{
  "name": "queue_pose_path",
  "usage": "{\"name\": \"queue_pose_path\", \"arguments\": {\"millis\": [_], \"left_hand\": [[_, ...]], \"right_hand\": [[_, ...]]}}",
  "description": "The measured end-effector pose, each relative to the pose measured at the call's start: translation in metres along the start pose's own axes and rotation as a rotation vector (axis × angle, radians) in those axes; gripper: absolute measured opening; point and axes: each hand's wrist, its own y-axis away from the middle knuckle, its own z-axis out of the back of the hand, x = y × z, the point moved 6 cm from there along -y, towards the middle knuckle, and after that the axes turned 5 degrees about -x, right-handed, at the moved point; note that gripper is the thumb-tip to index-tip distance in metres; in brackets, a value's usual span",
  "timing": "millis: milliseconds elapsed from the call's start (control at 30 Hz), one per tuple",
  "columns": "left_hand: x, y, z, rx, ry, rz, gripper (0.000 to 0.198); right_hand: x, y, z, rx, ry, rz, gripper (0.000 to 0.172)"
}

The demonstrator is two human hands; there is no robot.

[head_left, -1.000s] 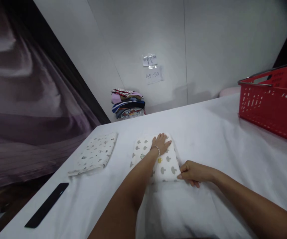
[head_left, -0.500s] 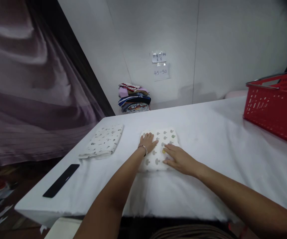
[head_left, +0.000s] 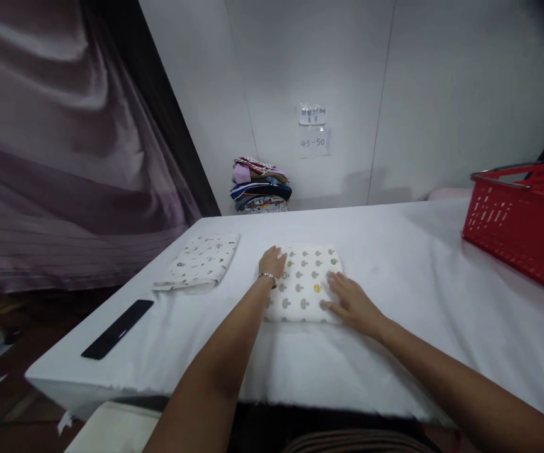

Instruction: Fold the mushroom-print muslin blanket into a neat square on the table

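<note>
A folded white cloth [head_left: 305, 288] printed with grey mushroom shapes and one yellow mark lies flat on the table in front of me. My left hand [head_left: 272, 262], with a bracelet at the wrist, rests on the cloth's left edge, fingers stretched out and thumb apart. Over on the right edge, my right hand [head_left: 351, 303] touches the cloth with its fingers spread. Neither hand grips the fabric. A second folded white cloth [head_left: 201, 261] with small scattered prints lies to the left, apart from my hands.
A black flat strip-like object [head_left: 118, 329] lies near the left edge of the white-covered table [head_left: 196, 333]. At the right stands a red plastic basket [head_left: 517, 220]. A stack of folded fabrics [head_left: 261, 187] is by the back wall, below paper signs [head_left: 313, 142]. A purple curtain [head_left: 64, 170] hangs at left.
My hands have moved apart across the mushroom-print cloth, the left one to its left edge and the right one to its right edge. The view has shifted slightly.
</note>
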Motion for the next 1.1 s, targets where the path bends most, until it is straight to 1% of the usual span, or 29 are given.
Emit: {"name": "queue_pose_path", "arguments": {"millis": [33, 67, 133, 167, 233, 367, 433, 467, 533, 567, 600, 633, 667, 700, 733, 767, 833, 900, 933, 967, 1000, 1100], "left_hand": [[0.009, 0.001, 0.005, -0.026, 0.024, 0.066, 0.047], [0.017, 0.004, 0.008, -0.030, 0.040, 0.124, 0.048], [0.028, 0.008, 0.009, -0.002, 0.062, 0.207, 0.050], [0.032, 0.009, 0.009, 0.013, 0.079, 0.243, 0.051], [0.035, 0.011, 0.010, 0.035, 0.114, 0.300, 0.050], [0.036, 0.014, 0.013, 0.064, 0.197, 0.386, 0.047], [0.032, 0.027, 0.010, 0.084, 0.257, 0.419, 0.047], [0.028, 0.038, 0.007, 0.097, 0.291, 0.432, 0.047], [0.016, 0.070, -0.006, 0.160, 0.367, 0.455, 0.046], [0.009, 0.089, -0.015, 0.211, 0.420, 0.467, 0.045], [0.001, 0.109, -0.026, 0.297, 0.488, 0.482, 0.044], [-0.008, 0.127, -0.036, 0.404, 0.616, 0.502, 0.045], [-0.016, 0.142, -0.044, 0.487, 0.724, 0.499, 0.044], [-0.020, 0.152, -0.047, 0.534, 0.788, 0.494, 0.041], [-0.021, 0.155, -0.047, 0.531, 0.816, 0.480, 0.037], [-0.018, 0.152, -0.042, 0.477, 0.796, 0.455, 0.034], [-0.005, 0.133, -0.026, 0.285, 0.691, 0.397, 0.032], [0.006, 0.110, -0.011, 0.111, 0.587, 0.333, 0.032], [0.008, 0.099, -0.006, 0.061, 0.544, 0.296, 0.032], [0.007, 0.090, -0.004, 0.037, 0.503, 0.260, 0.033], [0.005, 0.082, -0.004, 0.037, 0.467, 0.224, 0.035], [-0.008, 0.068, -0.013, 0.113, 0.402, 0.153, 0.042]], "right_hand": [[-0.010, -0.001, 0.006, -0.056, -0.042, -0.112, 0.067], [-0.019, -0.001, 0.009, -0.081, -0.093, -0.231, 0.067], [-0.034, -0.002, 0.006, -0.041, -0.216, -0.431, 0.070], [-0.037, -0.004, 0.003, -0.009, -0.264, -0.495, 0.072], [-0.038, -0.010, -0.001, 0.017, -0.290, -0.543, 0.077], [-0.041, -0.019, -0.002, 0.005, -0.314, -0.514, 0.083], [-0.053, -0.024, 0.007, 0.017, -0.371, -0.488, 0.084], [-0.062, -0.028, 0.015, 0.039, -0.386, -0.466, 0.085], [-0.083, -0.042, 0.035, 0.125, -0.357, -0.401, 0.086], [-0.097, -0.051, 0.049, 0.143, -0.298, -0.375, 0.086], [-0.111, -0.062, 0.066, 0.120, -0.191, -0.345, 0.085], [-0.124, -0.072, 0.081, 0.089, -0.079, -0.319, 0.083], [-0.137, -0.082, 0.097, 0.034, 0.021, -0.307, 0.081], [-0.147, -0.090, 0.108, -0.014, 0.105, -0.292, 0.079], [-0.155, -0.096, 0.117, -0.069, 0.161, -0.288, 0.076], [-0.162, -0.097, 0.123, -0.127, 0.190, -0.290, 0.073], [-0.172, -0.089, 0.126, -0.232, 0.184, -0.338, 0.067], [-0.179, -0.069, 0.118, -0.294, 0.128, -0.441, 0.067], [-0.181, -0.055, 0.111, -0.312, 0.090, -0.502, 0.069], [-0.182, -0.041, 0.104, -0.326, 0.047, -0.563, 0.072], [-0.182, -0.026, 0.096, -0.341, -0.003, -0.617, 0.076], [-0.178, 0.009, 0.075, -0.380, -0.160, -0.729, 0.085]]}}
